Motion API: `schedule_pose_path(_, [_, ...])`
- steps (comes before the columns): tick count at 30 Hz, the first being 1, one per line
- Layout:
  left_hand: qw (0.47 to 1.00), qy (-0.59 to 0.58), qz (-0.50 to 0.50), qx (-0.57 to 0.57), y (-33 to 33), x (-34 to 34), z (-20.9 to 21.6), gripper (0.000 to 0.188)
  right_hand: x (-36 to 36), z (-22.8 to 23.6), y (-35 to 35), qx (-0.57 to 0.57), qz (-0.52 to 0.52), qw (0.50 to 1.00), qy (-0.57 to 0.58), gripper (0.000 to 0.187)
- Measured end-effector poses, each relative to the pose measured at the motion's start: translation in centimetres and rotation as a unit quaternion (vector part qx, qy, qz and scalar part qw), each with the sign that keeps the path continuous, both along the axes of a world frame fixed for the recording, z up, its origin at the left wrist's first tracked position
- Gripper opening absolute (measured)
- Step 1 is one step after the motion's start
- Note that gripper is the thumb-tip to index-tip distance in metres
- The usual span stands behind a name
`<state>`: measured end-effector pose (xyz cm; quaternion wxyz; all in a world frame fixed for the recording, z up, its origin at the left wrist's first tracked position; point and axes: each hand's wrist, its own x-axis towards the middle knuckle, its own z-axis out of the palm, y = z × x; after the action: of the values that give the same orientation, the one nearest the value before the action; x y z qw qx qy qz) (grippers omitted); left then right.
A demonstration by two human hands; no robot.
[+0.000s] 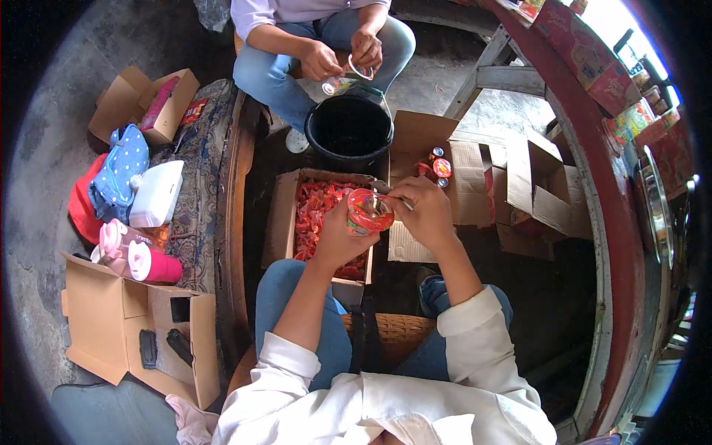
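Note:
My left hand is wrapped round a plastic cup with a red printed lid film, held up over a cardboard box. At the cup's upper rim my right hand is closed in a pinch. What its fingertips grip, perhaps the film's edge or a small tool, is too small to tell. Below both hands stands the open cardboard box, filled with crumpled red film scraps.
Opposite me, a seated person's hands hold a clear cup above a black bucket. At right, an open carton holds several cups. A patterned bench at left bears a pink tumbler and a white container.

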<state>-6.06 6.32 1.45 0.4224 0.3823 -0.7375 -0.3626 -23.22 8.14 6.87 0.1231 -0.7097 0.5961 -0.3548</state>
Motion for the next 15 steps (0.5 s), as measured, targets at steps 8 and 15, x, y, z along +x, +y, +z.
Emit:
schedule_pose_path(8, [0.98, 0.011, -0.156, 0.12, 0.7, 0.4, 0.9, 0.054, -1.9, -0.5, -1.1, -0.005, 0.003, 1.0, -0.014, 0.012])
schedule_pose_path(15, [0.989, 0.073, -0.108, 0.074, -0.1, 0.9, -0.5, 0.052, -2.5, 0.8, -1.6, 0.009, -0.046, 0.999, -0.007, 0.012])
